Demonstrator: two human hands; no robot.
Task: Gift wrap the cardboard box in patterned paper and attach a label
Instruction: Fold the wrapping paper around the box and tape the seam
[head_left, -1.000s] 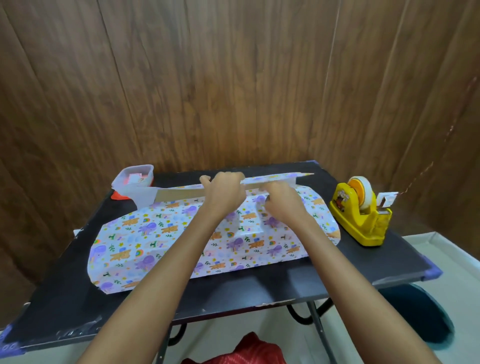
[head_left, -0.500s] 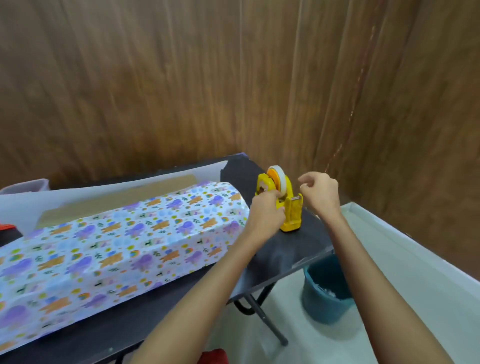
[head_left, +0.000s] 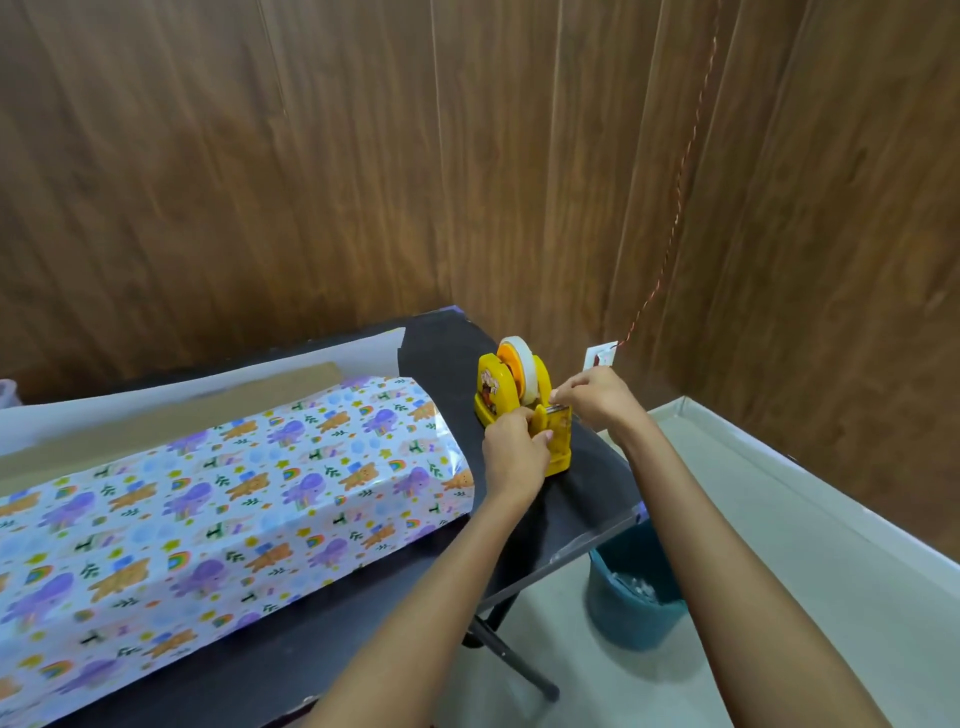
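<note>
1. Cardboard box lying lengthwise to the left of the yellow tape dispenser, with only a brown strip of its top bare along the far side.
2. Patterned paper draped over the box's top and near face, right end stopping just short of the dispenser. White reverse showing on the flap beyond the box.
3. Left hand at the dispenser's near end, fingers curled round the cutter post and gripping it.
4. Right hand at the dispenser's right side, thumb and forefinger closed in a pinch on a tape strip at the cutter, other fingers curled in.
5. White tape roll upright in the dispenser's top.
6. Black table under the dispenser, one corner near and to its right.
7. Small white tag just behind the dispenser, with a twisted red cord rising from it up the wood-panelled wall. Unclear whether this is a label.
8. Blue bin on the floor below and right of the dispenser, partly under the table edge.
</note>
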